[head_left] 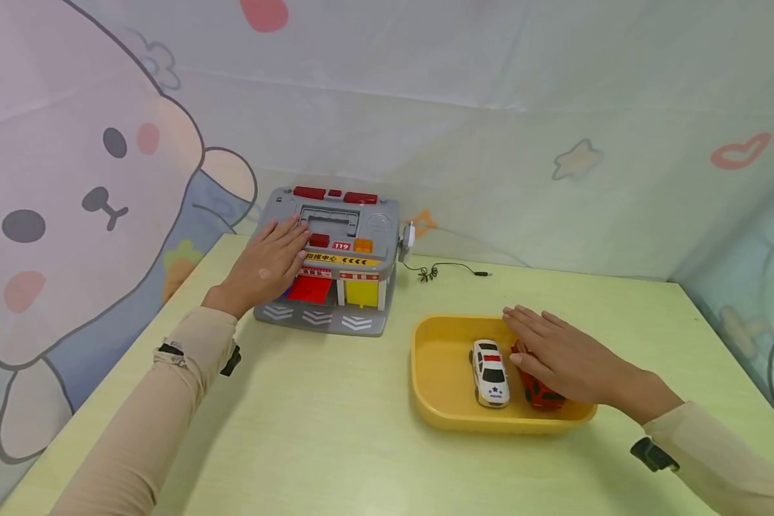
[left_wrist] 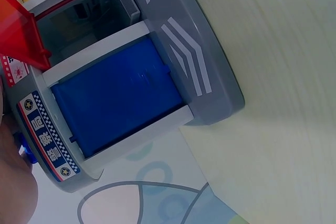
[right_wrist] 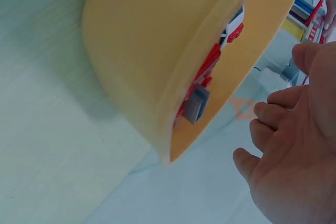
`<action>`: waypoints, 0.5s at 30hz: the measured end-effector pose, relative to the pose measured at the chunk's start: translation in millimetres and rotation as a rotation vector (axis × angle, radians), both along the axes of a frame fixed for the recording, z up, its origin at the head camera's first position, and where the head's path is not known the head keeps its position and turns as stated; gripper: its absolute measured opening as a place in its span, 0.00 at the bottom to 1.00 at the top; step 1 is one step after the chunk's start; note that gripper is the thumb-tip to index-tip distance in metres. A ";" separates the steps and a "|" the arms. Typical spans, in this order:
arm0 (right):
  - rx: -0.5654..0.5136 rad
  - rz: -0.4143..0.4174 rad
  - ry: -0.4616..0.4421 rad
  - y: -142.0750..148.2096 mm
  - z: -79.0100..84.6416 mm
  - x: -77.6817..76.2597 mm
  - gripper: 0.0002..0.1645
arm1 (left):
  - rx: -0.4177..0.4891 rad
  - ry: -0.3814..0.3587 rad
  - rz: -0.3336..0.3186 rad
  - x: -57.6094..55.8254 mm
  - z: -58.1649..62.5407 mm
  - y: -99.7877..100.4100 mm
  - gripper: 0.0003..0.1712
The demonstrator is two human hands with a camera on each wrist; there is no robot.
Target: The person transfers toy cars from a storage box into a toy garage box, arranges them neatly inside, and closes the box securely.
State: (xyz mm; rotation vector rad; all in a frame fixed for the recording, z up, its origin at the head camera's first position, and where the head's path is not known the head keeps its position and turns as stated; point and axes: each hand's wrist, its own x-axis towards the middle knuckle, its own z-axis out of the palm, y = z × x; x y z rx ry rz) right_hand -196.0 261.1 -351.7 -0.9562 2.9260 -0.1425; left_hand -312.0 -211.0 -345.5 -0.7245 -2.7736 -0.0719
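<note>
In the head view, the toy rescue-station garage [head_left: 345, 259] stands on the tabletop [head_left: 309, 423], at 10 o'clock from the yellow tray [head_left: 441, 358]. The left hand [head_left: 264, 265] lies over its front-left roof, grip apart; contact I cannot tell. Hollow, stiff plastic, it is probably light for its bulk; the roof handle [head_left: 332, 213] looks the best hold. The fabric backdrop [head_left: 464, 143] hems it in at 12 o'clock, and a cord [head_left: 428, 272] trails toward 3. The right hand [head_left: 561, 358] spreads over the red toy car [head_left: 542, 390], with the white police car [head_left: 491, 376] at 9 o'clock from it. More room lies toward 8 o'clock of the tray.

In the left wrist view, the blue door [left_wrist: 118, 95] is down, while the red door [left_wrist: 23, 32] juts out, a thin flap to avoid knocking. Bare tabletop runs past the ramp edge at 3 o'clock.

In the right wrist view, the right grip is apart, fingers relaxed, holding nothing. The cars, likely light and slick, should pinch best by their sides, over the tray's raised rim [right_wrist: 176, 103].
</note>
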 end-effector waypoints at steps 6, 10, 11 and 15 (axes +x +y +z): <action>0.021 -0.007 -0.003 9.6 -7.0 1.4 0.40 | 0.006 0.001 -0.004 0.1 0.6 0.2 0.31; 0.025 0.009 0.017 13.1 -11.5 2.7 0.41 | 0.006 -0.005 0.000 0.0 1.2 0.5 0.32; 0.026 0.010 0.018 13.6 -12.2 3.1 0.41 | 0.006 -0.006 0.001 0.2 1.3 0.5 0.32; 0.034 -0.001 0.003 15.5 -13.5 4.9 0.43 | 0.013 -0.006 -0.002 0.8 1.3 0.1 0.31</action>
